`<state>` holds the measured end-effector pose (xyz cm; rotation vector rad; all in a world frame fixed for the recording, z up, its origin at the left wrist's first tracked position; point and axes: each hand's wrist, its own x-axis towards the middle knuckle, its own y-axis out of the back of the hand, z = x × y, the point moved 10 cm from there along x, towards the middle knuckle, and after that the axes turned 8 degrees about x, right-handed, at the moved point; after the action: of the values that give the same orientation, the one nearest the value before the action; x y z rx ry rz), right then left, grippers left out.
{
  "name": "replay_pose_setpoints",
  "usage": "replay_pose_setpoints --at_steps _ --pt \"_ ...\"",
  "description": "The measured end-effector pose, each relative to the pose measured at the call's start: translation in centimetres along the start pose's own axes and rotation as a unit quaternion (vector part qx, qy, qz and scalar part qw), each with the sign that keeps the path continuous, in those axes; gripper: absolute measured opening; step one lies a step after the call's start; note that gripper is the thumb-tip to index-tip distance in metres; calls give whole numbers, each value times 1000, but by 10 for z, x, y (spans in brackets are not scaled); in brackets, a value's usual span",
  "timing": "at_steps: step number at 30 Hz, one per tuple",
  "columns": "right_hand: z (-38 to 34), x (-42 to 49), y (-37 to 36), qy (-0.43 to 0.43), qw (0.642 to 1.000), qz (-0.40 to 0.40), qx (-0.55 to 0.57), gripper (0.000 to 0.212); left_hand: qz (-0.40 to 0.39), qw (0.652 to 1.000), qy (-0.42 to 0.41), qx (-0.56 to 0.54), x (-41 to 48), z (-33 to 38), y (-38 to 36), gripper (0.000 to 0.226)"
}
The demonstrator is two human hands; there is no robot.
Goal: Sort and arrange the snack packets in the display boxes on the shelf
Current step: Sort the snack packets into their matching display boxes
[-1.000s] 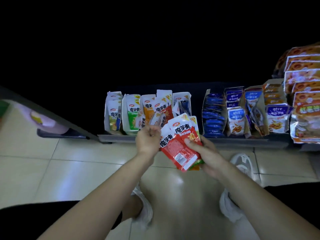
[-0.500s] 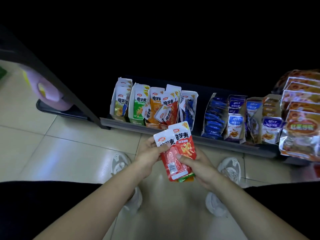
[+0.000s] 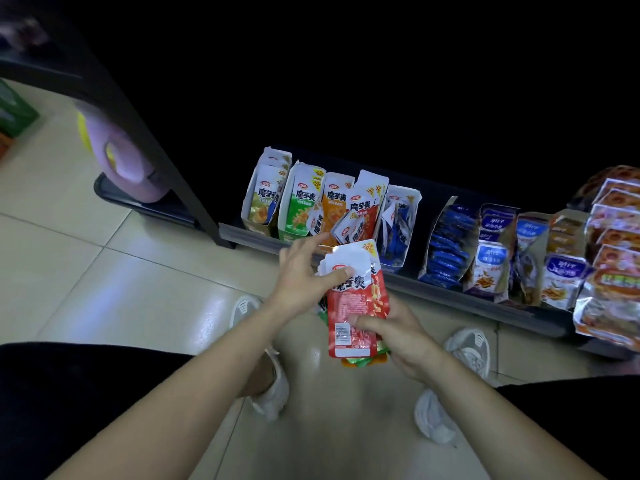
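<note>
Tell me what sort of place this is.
Most likely a small shop or convenience store: a low dark shelf holds open display boxes of stacked snack packets, just above a tiled floor.

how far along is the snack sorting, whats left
Looks done: the green box holds upright packets. In hand: left hand and right hand grip a stack of packets, red on top, green and orange edges below. Left: sort that stack into boxes and straighten the loose packets crooked before the orange box and red box.
</note>
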<state>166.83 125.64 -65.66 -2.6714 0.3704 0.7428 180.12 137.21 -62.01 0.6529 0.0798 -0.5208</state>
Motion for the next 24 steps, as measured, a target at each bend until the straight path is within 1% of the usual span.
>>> replay_pose_setpoints --at_steps 2,3,4,6,8,11,13,14,17,19,22,24 --pt "-1 -2 -6 -11 999 -34 -19 39 -137 986 -23 -90 3 9 -10 55" --pt "0 -2 -8 -18 998 -47 -24 39 -168 979 -35 -107 4 12 -10 46" --pt "1 -3 -10 -24 998 -57 -29 38 -161 981 -49 -97 6 14 -6 36" --pt "2 -4 -14 -26 997 -66 -30 39 -117 987 -60 -90 10 17 4 17" --pt "2 -6 -16 -24 997 -67 -15 42 -83 991 -47 -90 13 15 9 11" --pt "2 -8 -16 -21 997 -71 6 47 6 999 -20 -49 19 1 25 17" --pt "3 -7 -11 -19 998 -59 12 51 70 997 5 -36 21 -9 42 22" --pt "4 -5 -7 -18 999 -48 14 53 88 995 15 -43 23 -12 49 23" --pt "8 -1 4 -20 999 -24 23 51 95 992 30 -73 25 -14 57 24" --pt "11 2 14 -20 999 13 37 44 142 984 32 -100 28 -17 70 20" --pt "13 1 39 -4 992 114 59 32 217 961 38 -164 34 -20 89 18" --pt "14 0 57 6 984 163 74 27 241 957 27 -161 41 -14 92 17"
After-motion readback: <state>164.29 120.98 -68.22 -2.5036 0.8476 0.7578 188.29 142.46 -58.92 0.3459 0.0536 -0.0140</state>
